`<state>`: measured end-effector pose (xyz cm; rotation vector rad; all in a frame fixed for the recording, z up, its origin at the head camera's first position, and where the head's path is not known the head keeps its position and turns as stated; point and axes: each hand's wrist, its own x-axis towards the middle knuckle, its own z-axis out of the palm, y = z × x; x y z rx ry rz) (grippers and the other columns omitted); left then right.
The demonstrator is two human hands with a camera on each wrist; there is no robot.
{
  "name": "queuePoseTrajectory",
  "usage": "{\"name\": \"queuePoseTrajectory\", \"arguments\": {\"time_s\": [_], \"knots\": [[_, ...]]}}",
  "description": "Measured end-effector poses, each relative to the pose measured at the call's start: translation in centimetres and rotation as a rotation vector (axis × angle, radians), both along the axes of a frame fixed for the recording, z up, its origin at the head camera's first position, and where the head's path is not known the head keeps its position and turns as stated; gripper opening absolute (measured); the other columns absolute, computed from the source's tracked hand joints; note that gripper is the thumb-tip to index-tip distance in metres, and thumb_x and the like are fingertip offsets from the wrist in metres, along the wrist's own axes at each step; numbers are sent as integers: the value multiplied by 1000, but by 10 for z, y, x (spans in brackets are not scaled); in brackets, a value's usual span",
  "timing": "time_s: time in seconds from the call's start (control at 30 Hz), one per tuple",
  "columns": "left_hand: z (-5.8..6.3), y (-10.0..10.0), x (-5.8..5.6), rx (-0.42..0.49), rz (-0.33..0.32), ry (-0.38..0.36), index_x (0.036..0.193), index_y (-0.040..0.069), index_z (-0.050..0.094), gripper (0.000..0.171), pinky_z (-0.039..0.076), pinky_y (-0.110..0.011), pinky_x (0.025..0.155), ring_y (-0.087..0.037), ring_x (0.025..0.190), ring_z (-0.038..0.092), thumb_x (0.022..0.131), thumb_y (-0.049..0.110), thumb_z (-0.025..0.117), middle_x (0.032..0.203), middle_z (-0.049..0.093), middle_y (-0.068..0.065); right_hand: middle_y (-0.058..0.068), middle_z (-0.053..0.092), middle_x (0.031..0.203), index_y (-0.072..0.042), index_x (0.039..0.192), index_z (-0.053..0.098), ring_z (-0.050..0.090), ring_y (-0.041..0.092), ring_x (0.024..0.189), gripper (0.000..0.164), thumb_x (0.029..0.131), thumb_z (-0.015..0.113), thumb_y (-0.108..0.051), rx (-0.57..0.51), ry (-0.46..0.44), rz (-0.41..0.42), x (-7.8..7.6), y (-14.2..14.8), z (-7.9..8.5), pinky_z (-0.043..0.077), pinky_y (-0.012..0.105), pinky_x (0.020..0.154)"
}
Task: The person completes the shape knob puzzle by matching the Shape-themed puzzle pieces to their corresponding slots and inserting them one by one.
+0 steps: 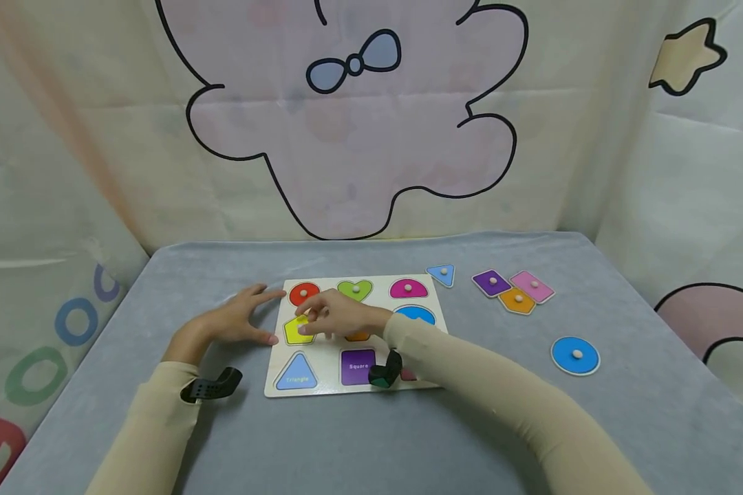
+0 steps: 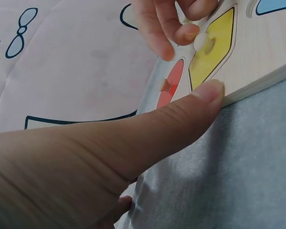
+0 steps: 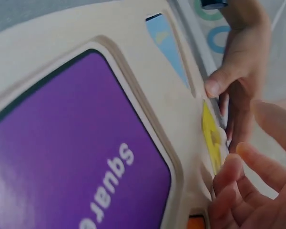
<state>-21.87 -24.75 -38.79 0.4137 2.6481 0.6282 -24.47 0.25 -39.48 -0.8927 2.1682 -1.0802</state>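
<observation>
Printed cloth backdrop (image 1: pixel 347 137) rises beyond the puzzle board (image 1: pixel 328 377). Grey tablecloth (image 1: pixel 322 447) spreads under the board and out past all its edges. Two beige sleeves: left (image 1: pixel 151 426) on the near-left side of the board, right (image 1: pixel 508 392) coming in over its right edge.

Left hand (image 1: pixel 235 320): beside the board's left edge, fingers loosely spread, thumb tip resting on that edge. Right hand (image 1: pixel 343 315): above the board, fingers bent loosely, thumb and fingertips parted around the yellow piece (image 1: pixel 292 331); contact cannot be told. Yellow piece lies in the board's left column, middle row.

Blue disc (image 1: pixel 572 366): well right of the board. Sunken purple square (image 1: pixel 356 366), word printed on it: board's near row, middle. Farther right of the board, a cluster: purple (image 1: pixel 486 283), pink (image 1: pixel 529 287) and orange (image 1: pixel 515 304) pieces, close together. Light-blue triangle (image 1: pixel 438 274): just off the board's far right corner. Smallest, the yellow piece's pale knob (image 2: pixel 201 43), near the right hand's fingertips.
</observation>
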Motion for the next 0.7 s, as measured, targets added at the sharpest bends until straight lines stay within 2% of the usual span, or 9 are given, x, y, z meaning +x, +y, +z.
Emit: {"name": "queuePoseTrajectory", "arguments": {"time_s": [0.13, 0.27, 0.4, 0.7], "knots": [[-2, -1, 0, 4, 10, -9, 159, 21, 32, 98, 24, -81, 110, -57, 149, 13, 79, 46, 84, 165, 12, -30, 4, 65, 97, -11, 140, 59, 62, 19, 66, 47, 97, 68, -29, -38, -50, -47, 1, 8, 4, 48, 21, 62], [-3, 0, -1, -2, 19, -12, 159, 22, 33, 99, 24, -80, 111, -56, 149, 14, 78, 47, 84, 165, 12, -30, 5, 65, 106, -15, 140, 59, 65, 21, 78, 45, 98, 67, -31, -45, -65, -107, 1, 17, 11, 53, 23, 73], [-4, 1, -2, -9, 29, -12, 159, 23, 33, 99, 25, -79, 111, -56, 149, 14, 78, 47, 84, 165, 13, -29, 5, 66, 111, -17, 138, 62, 64, 19, 88, 43, 98, 67, -32, -40, -62, -162, 2, 30, 14, 57, 24, 73], [-3, 1, 0, 5, 37, -13, 158, 22, 33, 98, 26, -78, 112, -55, 149, 14, 78, 44, 85, 166, 12, -29, 21, 63, 109, -8, 135, 62, 61, 27, 82, 39, 101, 61, -26, -100, -70, -213, 9, 71, 21, 55, 28, 73]]}}
